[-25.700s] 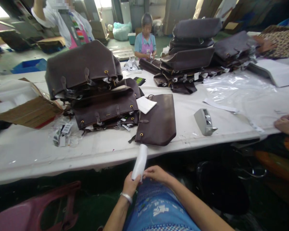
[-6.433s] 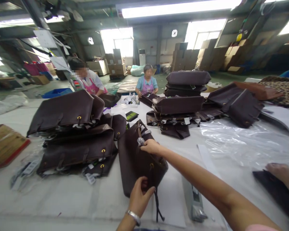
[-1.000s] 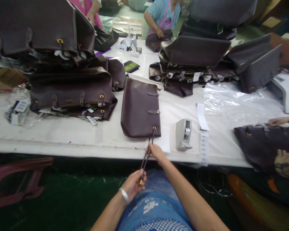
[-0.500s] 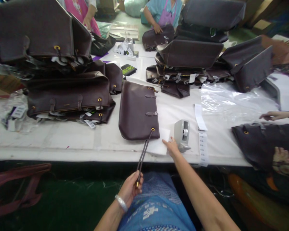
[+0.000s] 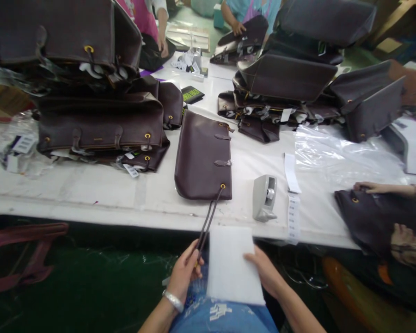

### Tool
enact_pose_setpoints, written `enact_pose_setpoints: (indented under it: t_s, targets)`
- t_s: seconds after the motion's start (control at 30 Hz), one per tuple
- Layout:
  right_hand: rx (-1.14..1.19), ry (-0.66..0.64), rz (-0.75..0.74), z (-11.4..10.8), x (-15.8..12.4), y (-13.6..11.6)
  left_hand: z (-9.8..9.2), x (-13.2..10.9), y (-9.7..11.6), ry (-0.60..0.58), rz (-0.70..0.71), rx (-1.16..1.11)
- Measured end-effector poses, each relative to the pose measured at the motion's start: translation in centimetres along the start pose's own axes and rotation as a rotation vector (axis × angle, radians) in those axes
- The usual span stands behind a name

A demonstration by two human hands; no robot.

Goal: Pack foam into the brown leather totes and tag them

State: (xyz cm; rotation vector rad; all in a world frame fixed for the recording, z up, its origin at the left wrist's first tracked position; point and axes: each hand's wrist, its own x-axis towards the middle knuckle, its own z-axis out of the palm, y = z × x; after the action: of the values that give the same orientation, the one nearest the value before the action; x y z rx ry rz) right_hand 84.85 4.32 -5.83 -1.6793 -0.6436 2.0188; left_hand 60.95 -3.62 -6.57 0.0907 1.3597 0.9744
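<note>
A dark brown leather bag (image 5: 204,157) lies flat near the table's front edge, with two small leather tabs and a brass eyelet on its right side. From that eyelet a thin leather cord (image 5: 210,217) runs down over the edge into my left hand (image 5: 187,270), whose fingers are closed around it. My right hand (image 5: 265,270) pinches a white foam-like sheet (image 5: 230,266) by its right side, thumb on top. The sheet is in front of my apron, beside the cord. What the fingers do beneath the sheet is hidden.
A grey tape dispenser (image 5: 265,199) and a label strip (image 5: 293,217) stand right of the bag. Stacked brown bags (image 5: 100,125) rise at left, more (image 5: 284,78) behind. At right, a co-worker's hands rest on another bag (image 5: 377,222). Two people work across the table.
My right hand has lifted the white sheet off the table and drawn it back toward my body. My left hand still holds the cord. The right co-worker's hand has moved onto the bag there.
</note>
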Motion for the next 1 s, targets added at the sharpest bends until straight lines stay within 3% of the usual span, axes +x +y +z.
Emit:
enact_pose_setpoints:
  t_s: [0.2, 0.37, 0.47, 0.57, 0.73, 0.83, 0.9, 0.93, 1.0]
  targets:
    - [0.206, -0.196, -0.052, 6.6, 3.2, 1.4, 0.8, -0.2, -1.0, -0.064, 0.049, 0.019]
    - [0.29, -0.335, 0.168, 9.4, 4.1, 0.2, 0.6, 0.3, -1.3, -0.078, 0.085, 0.109]
    - [0.299, -0.314, 0.187, 10.1, 4.4, 0.2, 0.5, 0.5, -1.4, -0.094, 0.126, 0.214]
    - [0.32, -0.183, 0.151, 10.7, 4.9, 0.8, 0.6, 0.5, -1.5, -0.098, 0.159, 0.342]
    - [0.324, 0.029, 0.106, 10.9, 5.5, 1.3, -0.2, 0.1, 0.3, -0.109, 0.269, 0.81]
    - [0.288, 0.087, 0.103, 10.4, 5.5, 1.2, -1.6, 1.0, 2.3, 0.086, 0.468, 1.02]
    - [0.278, 0.064, 0.111, 10.2, 5.4, 1.0, -2.5, 2.3, 3.2, 0.259, 0.504, 0.962]
    - [0.283, 0.037, 0.116, 10.1, 5.3, 1.0, -2.8, 3.0, 3.4, 0.273, 0.454, 0.871]
    - [0.294, -0.02, 0.136, 9.9, 5.3, 0.8, -3.2, 4.4, 3.4, 0.1, 0.205, 0.61]
